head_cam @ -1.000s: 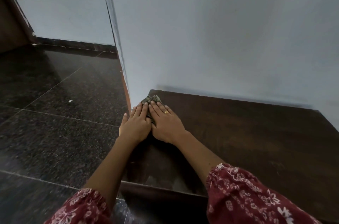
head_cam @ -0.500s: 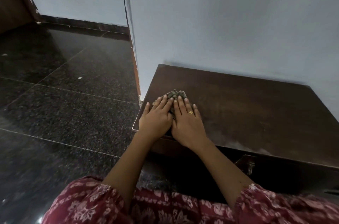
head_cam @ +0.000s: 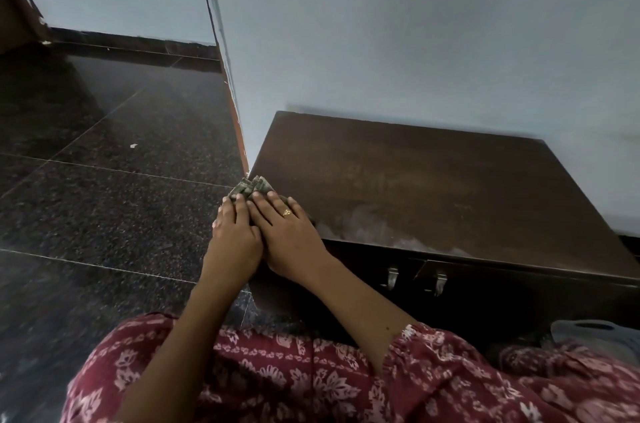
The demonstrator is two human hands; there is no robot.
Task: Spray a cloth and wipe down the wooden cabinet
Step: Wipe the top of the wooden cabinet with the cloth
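Note:
A low dark wooden cabinet [head_cam: 433, 187] stands against the pale wall, its top facing me. A folded greenish cloth [head_cam: 250, 187] lies at the top's front left corner, partly over the left edge. My left hand [head_cam: 235, 232] and my right hand [head_cam: 289, 239] lie side by side, flat on the cloth, pressing it down; only its far end shows beyond my fingertips. A ring sits on my right hand. A pale dusty smear [head_cam: 374, 232] marks the top near the front edge.
Two metal handles [head_cam: 414, 278] hang on the cabinet's front. Dark polished granite floor [head_cam: 104, 197] spreads to the left. A wall corner with an orange edge [head_cam: 239, 131] meets the cabinet's left side. A grey object [head_cam: 595, 336] lies at lower right.
Both hands and the cloth slid from the back left corner toward the front, then left to the front left corner. My view pulled back, showing the cabinet's front.

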